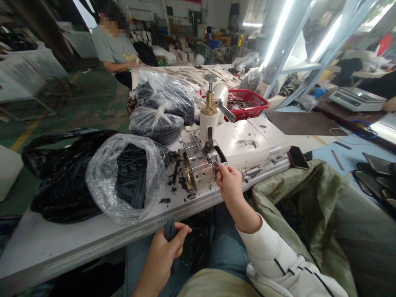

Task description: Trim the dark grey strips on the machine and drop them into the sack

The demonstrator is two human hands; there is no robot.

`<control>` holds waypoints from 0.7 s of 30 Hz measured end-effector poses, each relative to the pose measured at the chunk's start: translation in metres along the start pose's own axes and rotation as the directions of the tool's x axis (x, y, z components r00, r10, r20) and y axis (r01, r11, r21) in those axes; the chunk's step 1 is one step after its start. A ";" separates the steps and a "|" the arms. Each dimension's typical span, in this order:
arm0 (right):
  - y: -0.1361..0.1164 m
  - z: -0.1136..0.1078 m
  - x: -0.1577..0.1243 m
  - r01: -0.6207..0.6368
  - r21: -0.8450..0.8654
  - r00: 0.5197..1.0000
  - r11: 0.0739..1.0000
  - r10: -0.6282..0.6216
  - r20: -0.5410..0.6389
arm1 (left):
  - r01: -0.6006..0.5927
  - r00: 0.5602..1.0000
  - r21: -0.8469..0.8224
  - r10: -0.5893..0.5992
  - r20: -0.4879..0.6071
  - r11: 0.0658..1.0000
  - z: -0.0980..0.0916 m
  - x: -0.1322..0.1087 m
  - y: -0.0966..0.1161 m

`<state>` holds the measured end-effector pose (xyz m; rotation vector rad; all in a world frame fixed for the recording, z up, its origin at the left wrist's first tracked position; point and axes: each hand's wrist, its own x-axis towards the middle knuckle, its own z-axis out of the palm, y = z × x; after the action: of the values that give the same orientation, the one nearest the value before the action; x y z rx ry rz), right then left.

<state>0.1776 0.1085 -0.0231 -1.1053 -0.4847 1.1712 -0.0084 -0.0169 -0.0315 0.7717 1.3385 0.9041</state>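
With my left hand (162, 252) I am grasping a small bundle of dark grey, flat, flexible strips (170, 231), its slotted ends standing up just in front of the counter's near edge. The fingers of my right hand (231, 185) are drawing together in a pinch at the metal front of a white tabletop machine with a brass-collared post (253, 142); I cannot tell what, if anything, they are gripping there.

The machine is standing on a long pale counter (58, 243) with a ruler-marked metal edge (182, 211). Small black scraps (175, 171) are littering the surface beside it. To its left, an open clear plastic bag (100, 185) is holding many more dark strips, just beside a crumpled black plastic bag (66, 198). Behind, a knotted clear bag with dark contents (156, 126) is sitting near a red slatted plastic basket (261, 101). A black phone (298, 157) is lying at the machine's right end.

Across the cluttered workshop, a person in a grey shirt (113, 49) is working beside pale strips on a table, above a green floor (89, 101). Bright tubes are glowing along a light-blue metal frame (286, 66).
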 end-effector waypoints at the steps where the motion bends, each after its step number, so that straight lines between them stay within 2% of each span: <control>1: -0.002 -0.009 -0.001 0.047 0.005 0.997 0.999 -0.046 -0.054 | 0.009 1.000 -0.031 -0.009 0.002 0.999 0.000 -0.001 0.001; 3: -0.009 -0.032 -0.005 0.152 0.012 0.973 0.988 -0.148 -0.178 | 0.042 0.999 -0.113 -0.039 0.028 0.993 -0.001 -0.001 0.003; 4: -0.013 -0.046 -0.009 0.168 0.021 0.963 0.986 -0.159 -0.218 | 0.069 0.997 -0.157 -0.061 0.055 0.985 -0.001 -0.001 0.003; 6: -0.020 -0.070 -0.019 0.063 0.076 0.980 0.995 -0.047 -0.196 | 0.131 0.987 -0.241 -0.104 0.121 0.962 0.000 0.000 0.003; 8: -0.026 -0.086 -0.031 -0.150 0.154 0.985 0.977 0.161 -0.059 | 0.191 0.972 -0.304 -0.137 0.191 0.933 0.003 0.002 0.003; 9: -0.027 -0.090 -0.037 -0.237 0.184 0.971 0.954 0.239 0.013 | 0.217 0.963 -0.325 -0.149 0.223 0.920 0.006 0.003 0.003; 11: -0.026 -0.089 -0.049 -0.321 0.220 0.947 0.921 0.308 0.089 | 0.260 0.948 -0.349 -0.168 0.272 0.900 0.011 0.005 0.003; 15: -0.016 -0.075 -0.064 -0.394 0.224 0.919 0.891 0.377 0.115 | 0.315 0.925 -0.367 -0.197 0.326 0.875 0.017 0.002 0.002; 18: -0.009 -0.071 -0.068 -0.421 0.225 0.907 0.878 0.405 0.118 | 0.332 0.919 -0.384 -0.204 0.337 0.861 0.017 -0.002 0.002; 21: -0.016 -0.088 -0.068 -0.356 0.167 0.935 0.919 0.352 0.055 | 0.340 0.917 -0.427 -0.194 0.349 0.838 0.016 -0.006 0.003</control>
<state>0.2296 0.0094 -0.0318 -1.0526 -0.1957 1.5149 0.0072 -0.0205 -0.0240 0.2978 0.8743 0.8095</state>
